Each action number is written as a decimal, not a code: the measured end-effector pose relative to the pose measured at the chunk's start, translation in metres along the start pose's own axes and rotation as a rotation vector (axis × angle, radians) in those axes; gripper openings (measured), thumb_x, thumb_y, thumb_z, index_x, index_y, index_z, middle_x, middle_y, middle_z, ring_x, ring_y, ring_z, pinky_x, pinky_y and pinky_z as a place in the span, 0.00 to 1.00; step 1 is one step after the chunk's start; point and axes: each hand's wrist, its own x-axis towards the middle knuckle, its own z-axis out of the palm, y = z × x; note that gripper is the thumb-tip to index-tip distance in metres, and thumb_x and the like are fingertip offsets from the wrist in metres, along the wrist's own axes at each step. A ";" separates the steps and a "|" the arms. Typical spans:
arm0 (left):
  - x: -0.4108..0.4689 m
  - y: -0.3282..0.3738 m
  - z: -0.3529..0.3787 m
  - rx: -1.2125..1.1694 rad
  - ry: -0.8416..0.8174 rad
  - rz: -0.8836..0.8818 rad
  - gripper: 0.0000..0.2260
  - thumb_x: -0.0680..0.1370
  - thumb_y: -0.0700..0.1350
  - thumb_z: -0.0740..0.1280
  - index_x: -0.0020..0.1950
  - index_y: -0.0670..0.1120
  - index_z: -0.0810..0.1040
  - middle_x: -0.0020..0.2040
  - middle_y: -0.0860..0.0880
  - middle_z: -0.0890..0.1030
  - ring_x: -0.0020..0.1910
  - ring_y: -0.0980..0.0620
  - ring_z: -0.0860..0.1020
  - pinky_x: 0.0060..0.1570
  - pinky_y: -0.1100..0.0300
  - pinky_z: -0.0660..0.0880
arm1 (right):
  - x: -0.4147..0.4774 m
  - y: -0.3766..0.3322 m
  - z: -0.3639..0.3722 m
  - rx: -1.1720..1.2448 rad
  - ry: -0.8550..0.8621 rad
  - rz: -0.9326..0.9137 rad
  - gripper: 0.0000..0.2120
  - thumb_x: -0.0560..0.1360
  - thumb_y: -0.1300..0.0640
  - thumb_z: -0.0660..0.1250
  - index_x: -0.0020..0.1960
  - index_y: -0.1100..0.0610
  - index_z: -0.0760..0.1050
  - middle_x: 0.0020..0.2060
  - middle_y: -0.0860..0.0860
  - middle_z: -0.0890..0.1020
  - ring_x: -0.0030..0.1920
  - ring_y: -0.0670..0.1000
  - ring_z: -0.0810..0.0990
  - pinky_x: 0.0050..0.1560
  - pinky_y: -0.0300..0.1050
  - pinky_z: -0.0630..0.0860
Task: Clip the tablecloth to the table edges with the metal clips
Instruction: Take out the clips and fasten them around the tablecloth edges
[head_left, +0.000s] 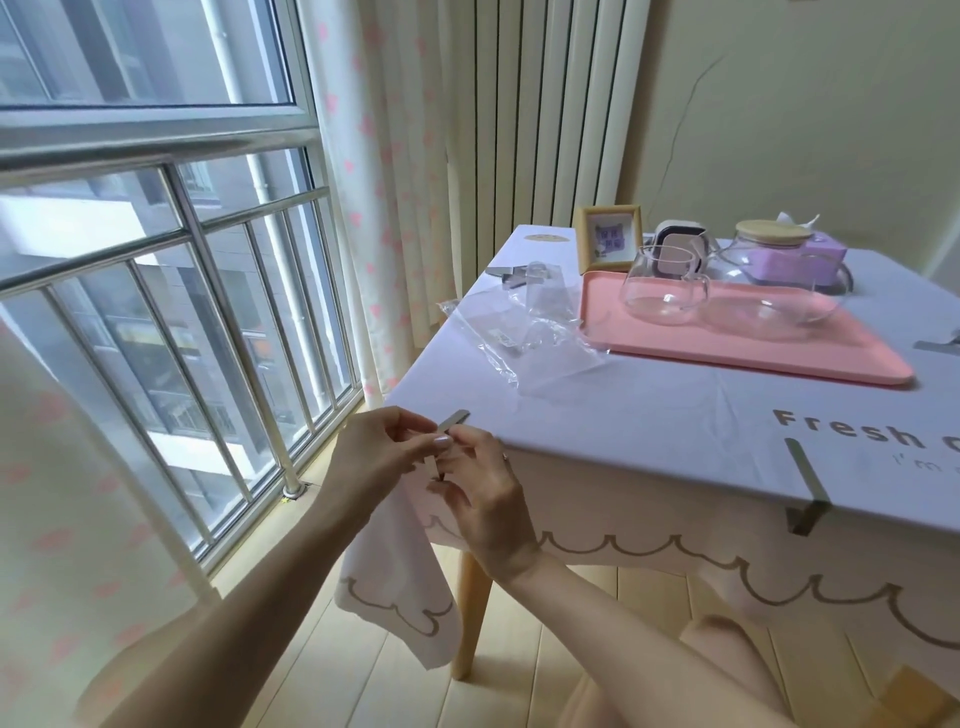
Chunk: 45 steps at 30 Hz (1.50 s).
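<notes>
Clip fitting at the near-left corner of the table (470, 623). Left hand (384, 452) and right hand (488, 499) both pinch one clip (453, 420), a thin bent strip of dull grey metal, right at the corner where the tablecloth (623, 415) folds over the edge. The left thumb and forefinger grip the strip's upper arm, whose flat end projects over the tabletop. The right fingers curl round its lower part, against the hanging cloth. Two hands are probably needed because the sprung strip must be spread to pass over both cloth and board. Whether it is seated on the edge cannot be told, since the fingers hide the bend.

Below the hands the loose cloth corner hangs in a soft fold, matt and pale, bordered by a gold scalloped line. It will likely shift until pinned. A second clip (805, 483) straddles the near edge, one arm flat on top and the other down the drop, holding the cloth taut there. Spare clips (511, 273) lie at the far-left edge beside a crumpled clear bag (519, 338), presumably their wrapper. A smooth pink tray (753, 353) toward the far-right side carries a glass jug (665, 291) and a round glass teapot (774, 280) with a wooden lid. Their weight likely helps keep the cloth down mid-table.
</notes>
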 end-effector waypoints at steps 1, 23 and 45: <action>0.000 0.000 0.001 0.005 -0.009 -0.010 0.05 0.68 0.41 0.76 0.39 0.47 0.81 0.35 0.45 0.82 0.35 0.52 0.80 0.34 0.65 0.75 | 0.000 0.002 -0.001 -0.026 0.015 -0.034 0.09 0.72 0.61 0.67 0.50 0.62 0.81 0.51 0.56 0.80 0.52 0.53 0.76 0.56 0.43 0.74; -0.003 -0.001 0.006 -0.027 -0.068 -0.066 0.04 0.69 0.41 0.75 0.40 0.42 0.81 0.32 0.46 0.80 0.29 0.55 0.76 0.23 0.72 0.67 | -0.008 0.000 -0.009 -0.278 0.038 -0.247 0.07 0.73 0.56 0.70 0.45 0.60 0.80 0.39 0.53 0.82 0.44 0.54 0.80 0.52 0.47 0.73; 0.038 -0.051 0.000 0.793 -0.195 0.707 0.36 0.73 0.71 0.46 0.73 0.51 0.64 0.72 0.59 0.60 0.73 0.59 0.55 0.73 0.55 0.49 | -0.008 0.013 -0.010 -0.308 -0.063 -0.092 0.06 0.72 0.53 0.69 0.41 0.55 0.78 0.33 0.48 0.79 0.28 0.50 0.76 0.27 0.41 0.70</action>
